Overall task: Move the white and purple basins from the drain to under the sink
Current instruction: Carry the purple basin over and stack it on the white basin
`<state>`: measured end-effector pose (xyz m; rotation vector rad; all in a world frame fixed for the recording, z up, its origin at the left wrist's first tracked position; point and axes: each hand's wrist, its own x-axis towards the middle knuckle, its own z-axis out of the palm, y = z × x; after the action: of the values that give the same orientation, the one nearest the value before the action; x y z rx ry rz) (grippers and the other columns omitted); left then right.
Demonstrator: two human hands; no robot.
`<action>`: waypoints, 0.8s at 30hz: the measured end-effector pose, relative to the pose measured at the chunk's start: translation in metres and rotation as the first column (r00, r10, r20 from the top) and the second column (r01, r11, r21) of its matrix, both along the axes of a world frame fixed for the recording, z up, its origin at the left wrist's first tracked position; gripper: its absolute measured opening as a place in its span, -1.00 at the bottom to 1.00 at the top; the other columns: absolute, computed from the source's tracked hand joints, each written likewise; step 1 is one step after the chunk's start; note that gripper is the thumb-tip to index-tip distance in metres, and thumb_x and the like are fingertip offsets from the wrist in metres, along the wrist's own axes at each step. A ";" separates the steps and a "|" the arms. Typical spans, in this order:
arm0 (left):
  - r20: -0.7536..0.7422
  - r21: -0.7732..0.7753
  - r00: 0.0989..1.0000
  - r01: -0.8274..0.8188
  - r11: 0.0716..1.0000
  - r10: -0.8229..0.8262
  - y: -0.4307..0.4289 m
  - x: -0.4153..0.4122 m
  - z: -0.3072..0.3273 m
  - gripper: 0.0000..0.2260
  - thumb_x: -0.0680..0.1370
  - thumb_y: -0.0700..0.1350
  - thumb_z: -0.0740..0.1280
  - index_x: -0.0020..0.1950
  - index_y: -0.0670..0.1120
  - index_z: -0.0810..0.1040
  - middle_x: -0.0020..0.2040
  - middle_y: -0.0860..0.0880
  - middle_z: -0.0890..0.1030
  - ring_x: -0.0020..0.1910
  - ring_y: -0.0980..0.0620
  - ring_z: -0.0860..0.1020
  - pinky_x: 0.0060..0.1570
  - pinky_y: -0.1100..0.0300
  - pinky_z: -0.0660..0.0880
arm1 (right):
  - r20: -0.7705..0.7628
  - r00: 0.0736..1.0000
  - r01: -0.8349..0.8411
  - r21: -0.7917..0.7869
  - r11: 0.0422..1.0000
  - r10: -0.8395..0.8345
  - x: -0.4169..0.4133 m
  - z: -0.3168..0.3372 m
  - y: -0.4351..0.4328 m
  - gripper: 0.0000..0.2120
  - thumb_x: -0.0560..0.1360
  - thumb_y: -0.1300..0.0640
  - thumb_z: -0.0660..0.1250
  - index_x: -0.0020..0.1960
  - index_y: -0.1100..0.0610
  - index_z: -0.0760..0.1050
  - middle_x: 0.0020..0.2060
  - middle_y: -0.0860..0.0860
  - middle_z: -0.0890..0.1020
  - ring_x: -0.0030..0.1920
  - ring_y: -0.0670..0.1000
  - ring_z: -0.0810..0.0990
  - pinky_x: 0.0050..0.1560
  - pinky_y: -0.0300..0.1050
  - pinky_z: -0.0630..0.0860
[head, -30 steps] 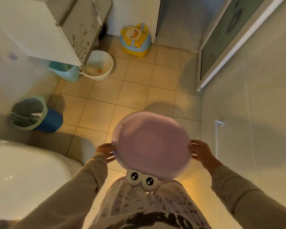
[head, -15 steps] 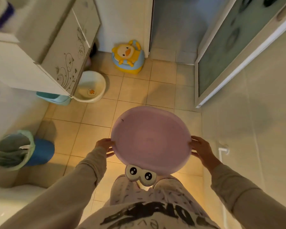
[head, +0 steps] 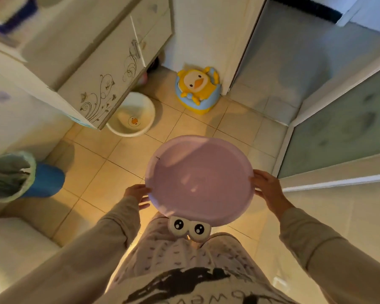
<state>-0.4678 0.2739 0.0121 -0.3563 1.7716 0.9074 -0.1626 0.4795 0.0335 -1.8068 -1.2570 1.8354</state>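
Purple basin (head: 199,183) held up over the tiled floor (head: 110,172), left hand (head: 138,193) & right hand (head: 267,187) fingers clamped on opposite rims. White basin (head: 132,115) sits on floor, part under the sink cabinet (head: 110,69). Duck potty (head: 196,89) near it; blue bin (head: 24,176) well apart at left.

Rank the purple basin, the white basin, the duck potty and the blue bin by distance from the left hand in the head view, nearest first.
From the left hand:
1. Purple basin, held at its rim by this hand.
2. White basin, ahead on the floor, partly under the cabinet.
3. Blue bin, on the left by the wall; too close to the white basin to rank firmly.
4. Duck potty, farthest, by the doorway.
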 end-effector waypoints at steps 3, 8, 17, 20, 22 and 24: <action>0.000 -0.006 0.999 -0.042 0.999 0.042 0.030 -0.013 -0.005 -0.82 0.49 -0.32 0.31 0.08 -0.18 0.45 -0.21 -0.11 0.53 -0.31 -0.03 0.48 -0.29 0.08 0.49 | 0.057 0.994 -0.089 -0.015 0.996 0.089 -0.024 -0.006 0.048 -0.63 0.44 0.26 0.35 0.24 0.20 0.51 -0.01 0.11 0.64 -0.13 0.02 0.62 -0.31 -0.20 0.53; 0.001 0.004 0.995 -0.101 0.995 0.101 0.087 -0.056 -0.012 -0.66 0.49 -0.32 0.32 0.26 -0.25 0.46 -0.11 -0.15 0.55 -0.29 -0.04 0.48 -0.26 0.08 0.48 | 0.102 0.979 -0.174 -0.023 0.984 0.176 -0.076 -0.011 0.120 -0.66 0.43 0.23 0.38 0.21 0.17 0.52 -0.03 0.09 0.65 -0.12 0.03 0.63 -0.33 -0.20 0.51; 0.013 -0.006 0.969 -0.247 0.969 0.247 0.157 -0.138 0.014 -0.63 0.48 -0.35 0.31 0.29 -0.29 0.44 -0.26 -0.11 0.52 -0.33 -0.06 0.47 -0.26 0.10 0.45 | 0.148 0.940 -0.301 -0.061 0.952 0.306 -0.197 -0.008 0.218 -0.54 0.42 0.37 0.37 0.30 0.28 0.41 0.15 0.23 0.56 0.07 0.20 0.56 -0.15 -0.04 0.52; 0.028 0.002 0.940 -0.339 0.941 0.339 0.166 -0.156 0.016 -0.68 0.48 -0.37 0.30 0.23 -0.26 0.46 -0.25 -0.12 0.53 -0.31 -0.08 0.48 -0.24 0.07 0.46 | 0.135 0.919 -0.362 -0.079 0.929 0.370 -0.236 -0.004 0.247 -0.57 0.41 0.36 0.38 0.27 0.26 0.44 0.14 0.20 0.58 0.01 0.17 0.56 -0.29 -0.12 0.53; 0.017 -0.014 0.923 -0.384 0.923 0.385 0.171 -0.164 0.015 -0.77 0.48 -0.36 0.30 0.12 -0.23 0.46 -0.25 -0.12 0.54 -0.31 -0.08 0.49 -0.28 0.09 0.45 | 0.124 0.887 -0.436 -0.089 0.896 0.444 -0.261 -0.002 0.269 -0.58 0.41 0.36 0.38 0.26 0.26 0.44 0.11 0.19 0.58 0.00 0.17 0.56 -0.31 -0.12 0.54; 0.011 -0.032 0.901 -0.434 0.901 0.434 0.178 -0.167 0.011 -0.83 0.49 -0.35 0.30 0.06 -0.22 0.46 -0.26 -0.12 0.54 -0.31 -0.07 0.49 -0.30 0.09 0.46 | 0.112 0.844 -0.515 -0.103 0.851 0.524 -0.286 -0.004 0.290 -0.56 0.42 0.38 0.37 0.29 0.28 0.42 0.09 0.20 0.57 0.01 0.19 0.56 -0.29 -0.09 0.55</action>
<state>-0.6351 0.4515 0.0235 -0.8004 1.7189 1.1853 -0.4488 0.7694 0.0298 -1.7676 -1.9134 2.0647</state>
